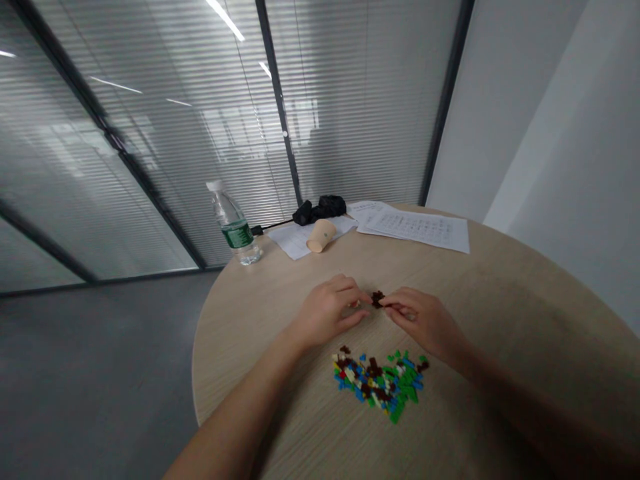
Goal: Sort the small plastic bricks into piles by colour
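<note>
Dark brown toy bricks (377,299), apparently a small cluster, are between my two hands above the round wooden table. My right hand (425,319) pinches their right side between thumb and fingertips. From the left, my left hand (331,308) reaches in with its fingers curved and its thumb apart from them. Its fingertips are beside the brown bricks; whether they touch is too small to tell. Closer to me lies a loose pile of small toy bricks (387,385) in green, blue, brown, white, yellow and red.
On the table (240,373), a water bottle (237,230) with a green label stands at the far left. A paper cup (321,236) lies on its side on paper. Behind it sits a black bundle (320,209) with a cord. Printed sheets (420,230) lie near the back edge.
</note>
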The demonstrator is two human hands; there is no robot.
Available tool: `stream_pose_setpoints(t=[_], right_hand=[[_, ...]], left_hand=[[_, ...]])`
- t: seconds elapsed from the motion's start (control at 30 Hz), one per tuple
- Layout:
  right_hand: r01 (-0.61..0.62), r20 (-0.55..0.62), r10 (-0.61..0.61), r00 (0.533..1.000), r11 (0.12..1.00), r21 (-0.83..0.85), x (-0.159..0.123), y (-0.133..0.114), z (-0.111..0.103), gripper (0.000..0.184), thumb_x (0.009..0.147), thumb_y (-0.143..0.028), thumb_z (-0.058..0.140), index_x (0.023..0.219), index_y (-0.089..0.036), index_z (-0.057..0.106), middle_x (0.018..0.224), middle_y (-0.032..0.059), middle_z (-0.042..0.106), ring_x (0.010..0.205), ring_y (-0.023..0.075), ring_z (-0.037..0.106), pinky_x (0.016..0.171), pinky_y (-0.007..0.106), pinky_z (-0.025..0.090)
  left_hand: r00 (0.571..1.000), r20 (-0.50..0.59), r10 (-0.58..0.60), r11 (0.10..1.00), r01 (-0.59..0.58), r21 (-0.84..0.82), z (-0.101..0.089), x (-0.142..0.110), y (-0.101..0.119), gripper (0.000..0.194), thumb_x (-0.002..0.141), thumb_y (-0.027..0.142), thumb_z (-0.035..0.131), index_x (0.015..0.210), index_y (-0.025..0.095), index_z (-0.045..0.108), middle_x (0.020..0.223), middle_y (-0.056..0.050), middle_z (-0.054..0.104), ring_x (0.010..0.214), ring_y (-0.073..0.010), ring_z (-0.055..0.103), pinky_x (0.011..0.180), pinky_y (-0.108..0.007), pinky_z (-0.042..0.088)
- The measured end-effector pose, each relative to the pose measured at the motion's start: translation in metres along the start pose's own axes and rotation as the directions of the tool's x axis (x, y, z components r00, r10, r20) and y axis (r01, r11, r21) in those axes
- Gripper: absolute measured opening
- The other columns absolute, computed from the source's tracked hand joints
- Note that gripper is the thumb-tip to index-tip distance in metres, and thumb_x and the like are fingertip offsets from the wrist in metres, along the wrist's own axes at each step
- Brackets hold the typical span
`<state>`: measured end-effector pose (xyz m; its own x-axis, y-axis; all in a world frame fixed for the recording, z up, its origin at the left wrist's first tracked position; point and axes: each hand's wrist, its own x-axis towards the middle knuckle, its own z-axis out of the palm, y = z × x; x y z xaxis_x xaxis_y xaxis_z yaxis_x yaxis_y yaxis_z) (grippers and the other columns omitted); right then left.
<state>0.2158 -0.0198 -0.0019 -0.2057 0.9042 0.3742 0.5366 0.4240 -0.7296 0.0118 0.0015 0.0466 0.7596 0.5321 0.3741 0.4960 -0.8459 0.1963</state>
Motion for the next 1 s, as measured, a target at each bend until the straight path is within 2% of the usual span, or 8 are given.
stream_pose_setpoints(t=[0.1,0.23,0.4,0.53,0.67,0.77,0.9,1.0], right_hand=[[0.026,0.026,-0.021,0.999,0.98,-0.197,0.001,0.002,-0.003,0.012,0.076,-0.018,0.054,0.08,-0.019,0.065,0.082,0.0054,0.067,0.073,0.017,0.063,0.068,0.029,0.05],[0.064,0.075,-0.037,0.996,0.92,-0.386,0.003,0.003,0.003,0.008,0.077,-0.018,0.058,0.078,-0.021,0.065,0.079,0.0045,0.068,0.075,0.0197,0.061,0.071,0.032,0.047],[0.163,0.059,-0.153,0.987,0.873,-0.461,0.006,0.006,0.01,0.003,0.076,-0.02,0.062,0.078,-0.02,0.065,0.08,0.0058,0.066,0.084,0.0225,0.057,0.076,0.034,0.044],[0.159,0.028,-0.167,0.986,0.86,-0.485,0.006,0.01,0.008,0.007,0.078,-0.021,0.059,0.082,-0.02,0.065,0.081,0.0062,0.064,0.08,0.0208,0.056,0.074,0.033,0.044],[0.169,0.06,-0.16,0.985,0.857,-0.488,0.006,0.013,0.002,0.008,0.078,-0.019,0.057,0.074,-0.02,0.064,0.077,0.0051,0.063,0.078,0.0199,0.056,0.073,0.032,0.043],[0.167,0.091,-0.141,0.986,0.86,-0.481,0.006,0.014,0.002,0.009,0.078,-0.019,0.056,0.074,-0.02,0.063,0.075,0.0045,0.062,0.077,0.0195,0.055,0.074,0.031,0.042],[0.142,0.08,-0.118,0.99,0.86,-0.489,0.007,0.013,0.006,0.009,0.078,-0.018,0.055,0.075,-0.02,0.063,0.074,0.0044,0.062,0.077,0.0193,0.055,0.073,0.03,0.041],[0.134,0.054,-0.124,0.991,0.863,-0.487,0.008,0.009,0.005,0.009,0.079,-0.021,0.055,0.073,-0.021,0.063,0.074,0.0043,0.062,0.076,0.0192,0.055,0.071,0.03,0.041]], left_hand=[[1.0,-0.011,-0.017,0.999,0.018,0.038,-0.001,0.0,0.001,0.018,0.087,0.024,0.047,0.096,0.018,0.062,0.081,-0.004,0.057,0.081,-0.0159,0.05,0.07,-0.026,0.04],[0.996,-0.082,-0.033,0.998,0.037,0.05,-0.003,0.0,0.003,0.016,0.086,0.021,0.048,0.091,0.017,0.062,0.078,-0.003,0.058,0.078,-0.0153,0.051,0.068,-0.026,0.04],[0.994,-0.089,-0.055,0.997,0.061,0.056,-0.003,0.0,0.003,0.015,0.085,0.021,0.049,0.09,0.017,0.062,0.08,-0.004,0.059,0.077,-0.0153,0.052,0.068,-0.026,0.04],[0.996,-0.067,-0.061,0.997,0.064,0.052,-0.002,0.0,0.002,0.014,0.085,0.021,0.049,0.091,0.018,0.062,0.08,-0.003,0.059,0.079,-0.0157,0.051,0.069,-0.026,0.04],[0.997,0.0,-0.082,0.996,0.082,0.039,-0.003,0.0,0.001,0.014,0.085,0.02,0.048,0.091,0.018,0.061,0.079,-0.003,0.059,0.079,-0.0161,0.051,0.07,-0.027,0.04],[0.995,0.095,-0.039,0.999,0.042,-0.021,-0.003,0.001,0.002,0.01,0.08,0.017,0.052,0.083,0.017,0.061,0.08,-0.002,0.059,0.081,-0.0156,0.051,0.073,-0.026,0.04],[0.966,0.258,0.038,0.993,-0.008,-0.118,0.001,0.001,0.003,0.007,0.071,0.014,0.06,0.076,0.018,0.064,0.078,-0.001,0.058,0.078,-0.0142,0.052,0.072,-0.024,0.041],[0.943,0.324,0.07,0.986,-0.016,-0.165,0.005,-0.001,0.003,0.005,0.068,0.016,0.064,0.072,0.018,0.066,0.074,0.0,0.058,0.076,-0.014,0.054,0.071,-0.024,0.042]])
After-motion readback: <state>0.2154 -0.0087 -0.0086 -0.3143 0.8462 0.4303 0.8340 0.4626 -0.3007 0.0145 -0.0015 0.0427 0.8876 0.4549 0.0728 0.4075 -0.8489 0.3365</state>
